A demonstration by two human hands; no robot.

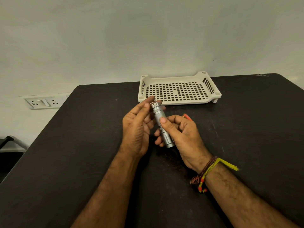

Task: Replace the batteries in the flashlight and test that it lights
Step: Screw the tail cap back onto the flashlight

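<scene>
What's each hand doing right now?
Left hand: open, fingertips at the far end of the flashlight.
Right hand: closed around the flashlight body.

the right hand (181, 134) grips a silver flashlight (162, 125) above a black table (74, 145), thumb pressed on its ridged middle. the left hand (138, 127) curls its fingertips around the far end (the cap end, it seems). behind them sits a cream slotted tray (179, 89), and something red (187, 116) peeks out past the right knuckles.
</scene>
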